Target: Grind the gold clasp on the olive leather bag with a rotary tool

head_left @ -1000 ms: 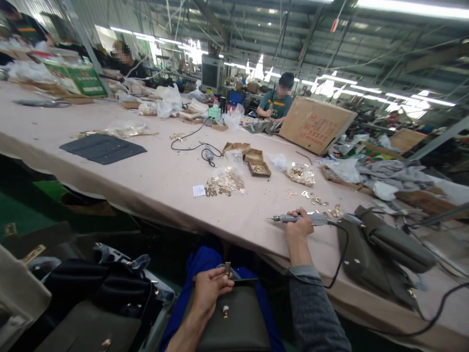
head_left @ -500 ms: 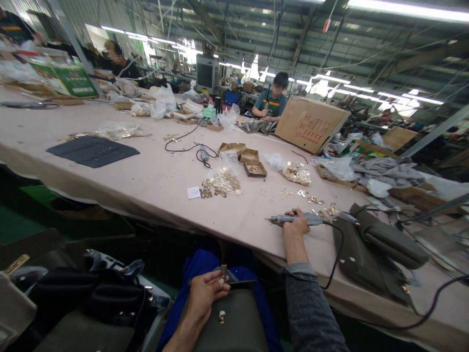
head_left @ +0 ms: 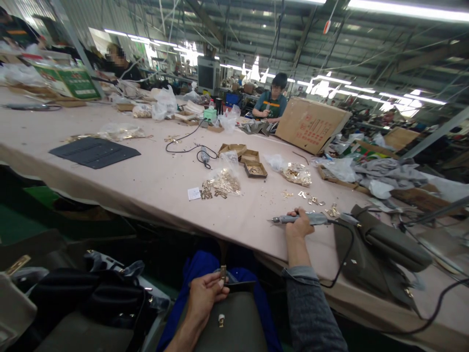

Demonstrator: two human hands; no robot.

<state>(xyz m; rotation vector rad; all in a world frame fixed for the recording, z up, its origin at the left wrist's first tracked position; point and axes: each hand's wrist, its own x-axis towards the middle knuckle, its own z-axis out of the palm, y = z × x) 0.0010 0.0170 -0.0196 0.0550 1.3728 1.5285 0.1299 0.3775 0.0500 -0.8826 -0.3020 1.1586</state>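
My right hand (head_left: 299, 226) is closed around a grey electric screwdriver (head_left: 318, 218) over the table's near edge. Its bit points left, and a black cord trails from its right end. Down at my lap, my left hand (head_left: 207, 292) pinches a small brass-coloured metal plate (head_left: 223, 272) between thumb and fingers. That hand rests by the top edge of a dark olive bag (head_left: 238, 322) lying across my legs. A small gold clasp (head_left: 221, 320) with a white wrap sits on the bag's face.
Gold metal parts spill from a clear plastic bag (head_left: 227, 181) beside small cardboard boxes (head_left: 255, 169). Another olive bag (head_left: 366, 254) lies at the table's right. A dark flat panel (head_left: 95, 151) is at left. Across the table, a co-worker (head_left: 271, 103) sits near a large carton (head_left: 311, 124).
My right hand and the screwdriver have shifted slightly to the right. The left hand still pinches the metal plate in nearly the same spot.
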